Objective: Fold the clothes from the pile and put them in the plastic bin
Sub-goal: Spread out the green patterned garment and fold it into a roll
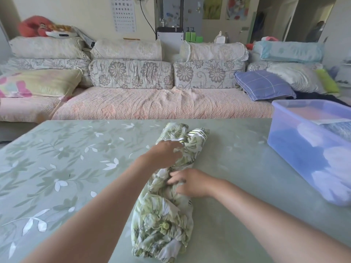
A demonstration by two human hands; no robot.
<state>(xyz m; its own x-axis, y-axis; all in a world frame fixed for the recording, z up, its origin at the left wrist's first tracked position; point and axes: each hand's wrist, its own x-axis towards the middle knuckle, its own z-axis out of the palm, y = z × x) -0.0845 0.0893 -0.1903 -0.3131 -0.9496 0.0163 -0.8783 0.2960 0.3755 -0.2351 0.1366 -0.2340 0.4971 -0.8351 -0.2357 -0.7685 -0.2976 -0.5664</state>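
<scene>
Nearest the camera lies the bunched, gathered end of a garment [163,215], a thin cloth printed with green leaves on white. It stretches away as a long, loosely rolled strip on the surface [57,168], roughly in the middle of it. Its far end shows a band of dark and white stripes.

Both arms are bare and reach in from the bottom edge, one on each side of the strip. The left hand [165,153] is on the far part of the garment. Its fingers bend down into the cloth and grip a bunch of it just below the striped band. The right hand [191,184] lies across the middle of the garment, with its fingers stretched toward the left and resting on the cloth. They are slightly blurred, and they look to be pressing rather than pinching.

The surface has a pale green cover patterned with leaves and white petals. On its right side, well apart from the garment, stands the bin [296,115], made of see-through bluish plastic. Blue and white folded pieces show through its wall.

Beyond the surface is a long sofa [152,103] with a pink quilted seat and flowered back cushions. A blue checked cushion [264,84] rests on it at the right. An eye chart [124,14] hangs on the wall behind.
</scene>
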